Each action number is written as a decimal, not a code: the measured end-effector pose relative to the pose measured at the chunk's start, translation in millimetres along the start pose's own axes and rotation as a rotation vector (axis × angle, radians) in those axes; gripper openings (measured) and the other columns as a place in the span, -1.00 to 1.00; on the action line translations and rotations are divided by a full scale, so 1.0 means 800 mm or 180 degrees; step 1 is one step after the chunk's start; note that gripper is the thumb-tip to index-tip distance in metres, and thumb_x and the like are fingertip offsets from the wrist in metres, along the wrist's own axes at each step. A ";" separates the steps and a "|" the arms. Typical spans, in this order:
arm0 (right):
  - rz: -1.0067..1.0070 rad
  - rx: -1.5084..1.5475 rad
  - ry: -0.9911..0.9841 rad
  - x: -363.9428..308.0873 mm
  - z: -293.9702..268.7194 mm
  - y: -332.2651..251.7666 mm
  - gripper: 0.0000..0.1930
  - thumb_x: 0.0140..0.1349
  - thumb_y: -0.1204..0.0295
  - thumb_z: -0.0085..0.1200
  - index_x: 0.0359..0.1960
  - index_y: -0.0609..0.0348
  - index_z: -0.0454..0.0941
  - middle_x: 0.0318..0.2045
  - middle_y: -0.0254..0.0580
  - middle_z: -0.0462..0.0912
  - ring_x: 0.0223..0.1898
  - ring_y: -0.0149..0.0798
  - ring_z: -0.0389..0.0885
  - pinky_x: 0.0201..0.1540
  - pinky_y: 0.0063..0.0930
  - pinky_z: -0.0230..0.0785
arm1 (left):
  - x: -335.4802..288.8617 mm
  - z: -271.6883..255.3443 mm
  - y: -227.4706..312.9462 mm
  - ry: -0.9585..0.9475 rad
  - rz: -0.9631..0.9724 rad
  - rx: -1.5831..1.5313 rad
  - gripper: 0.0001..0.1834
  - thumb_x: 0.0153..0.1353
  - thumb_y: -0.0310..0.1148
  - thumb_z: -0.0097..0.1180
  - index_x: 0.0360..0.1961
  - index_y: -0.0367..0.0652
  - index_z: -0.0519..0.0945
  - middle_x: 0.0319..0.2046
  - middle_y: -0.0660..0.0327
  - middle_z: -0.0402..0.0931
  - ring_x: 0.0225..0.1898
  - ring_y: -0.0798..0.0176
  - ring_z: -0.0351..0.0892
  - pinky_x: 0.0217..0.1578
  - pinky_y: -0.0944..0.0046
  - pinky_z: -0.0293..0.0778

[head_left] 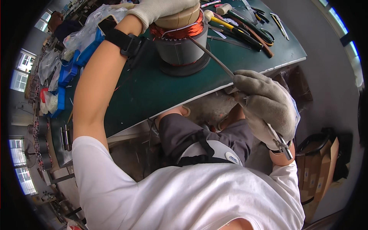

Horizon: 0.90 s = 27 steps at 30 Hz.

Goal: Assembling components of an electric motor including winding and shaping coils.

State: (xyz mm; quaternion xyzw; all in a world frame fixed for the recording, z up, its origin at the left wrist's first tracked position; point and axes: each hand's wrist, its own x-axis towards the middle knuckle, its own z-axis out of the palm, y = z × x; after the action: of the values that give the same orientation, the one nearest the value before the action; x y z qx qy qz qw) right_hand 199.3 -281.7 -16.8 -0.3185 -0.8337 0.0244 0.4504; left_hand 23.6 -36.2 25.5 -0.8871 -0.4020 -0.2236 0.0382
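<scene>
A motor stator (177,50) with a grey cylindrical body stands upright on a black round base on the green table. Orange-red copper windings (188,31) bulge around its upper end, beneath a tan round block (178,19). My left hand (163,9), in a pale knitted glove, lies over the top of that block; the upper picture edge cuts off its fingers. My gloved right hand (268,101) is closed around a long thin metal rod tool (214,58), which slants up to the left until its tip meets the windings. A metal end piece (283,145) sticks out below that hand.
Hammers (230,27), pliers and other hand tools lie on the table (138,92) at the far right. Blue bins (69,73), plastic bags (88,28) and a phone (107,23) crowd the left side. Cardboard boxes (317,170) stand on the floor to the right.
</scene>
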 end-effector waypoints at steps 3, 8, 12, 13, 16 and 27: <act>-0.0330 0.0222 0.0835 -0.043 0.008 -0.007 -0.65 -0.38 0.59 0.27 -0.40 0.38 0.57 -0.24 0.13 0.65 -0.17 0.19 0.70 -0.34 -0.16 0.61 | 0.005 0.004 0.007 0.0029 -0.0016 -0.0119 -0.51 0.14 0.02 0.11 -0.15 -0.18 0.70 -0.14 -0.10 0.67 -0.04 -0.10 0.66 0.01 0.01 0.53; -0.0437 0.0422 0.0690 -0.041 0.019 -0.001 -0.59 -0.53 0.58 0.15 -0.44 0.47 0.55 -0.32 0.24 0.62 -0.25 0.26 0.68 -0.25 -0.04 0.61 | 0.007 0.002 0.011 0.0042 -0.0124 0.0138 -0.56 0.15 -0.02 0.09 -0.18 -0.17 0.71 -0.19 -0.08 0.69 -0.06 -0.08 0.67 -0.02 0.02 0.54; -0.0536 0.0471 0.0348 -0.051 0.028 0.008 -0.55 -0.61 0.62 -0.08 -0.47 0.49 0.53 -0.32 0.29 0.60 -0.27 0.34 0.66 -0.27 0.01 0.61 | 0.005 0.002 0.012 0.0002 -0.0236 0.0146 -0.55 0.15 -0.01 0.08 -0.18 -0.17 0.70 -0.17 -0.07 0.69 -0.05 -0.08 0.67 -0.02 0.03 0.54; -0.0506 0.0451 0.0291 -0.052 0.033 0.005 -0.57 -0.62 0.60 -0.02 -0.49 0.49 0.51 -0.33 0.33 0.59 -0.30 0.30 0.67 -0.35 -0.01 0.61 | 0.005 0.002 0.012 0.0004 -0.0312 0.0158 -0.54 0.15 -0.01 0.08 -0.17 -0.16 0.70 -0.17 -0.07 0.69 -0.04 -0.08 0.67 0.00 0.02 0.53; -0.0166 0.0328 0.0157 -0.079 0.059 -0.005 -0.61 -0.32 0.69 0.17 -0.31 0.60 0.55 -0.29 0.40 0.58 -0.40 0.15 0.70 -0.53 -0.20 0.56 | 0.006 0.002 0.015 -0.0003 -0.0416 0.0233 -0.54 0.16 0.00 0.06 -0.15 -0.15 0.70 -0.14 -0.05 0.69 -0.02 -0.08 0.66 0.03 0.02 0.52; -0.0376 -0.0009 0.0646 -0.130 0.124 0.011 -0.67 -0.40 0.64 0.23 -0.44 0.41 0.54 -0.26 0.29 0.61 -0.35 0.25 0.68 -0.51 -0.16 0.61 | 0.004 0.001 0.021 0.0017 -0.0464 0.0385 -0.51 0.18 0.02 0.05 -0.09 -0.15 0.69 -0.07 -0.03 0.67 0.04 -0.07 0.63 0.08 0.01 0.50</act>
State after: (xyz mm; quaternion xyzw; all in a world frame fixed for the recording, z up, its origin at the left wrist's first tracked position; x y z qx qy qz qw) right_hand 168.6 -308.2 -154.9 -0.2703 -0.8012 -0.0357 0.5326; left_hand 38.1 -44.6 28.0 -0.8509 -0.4782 -0.2035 0.0764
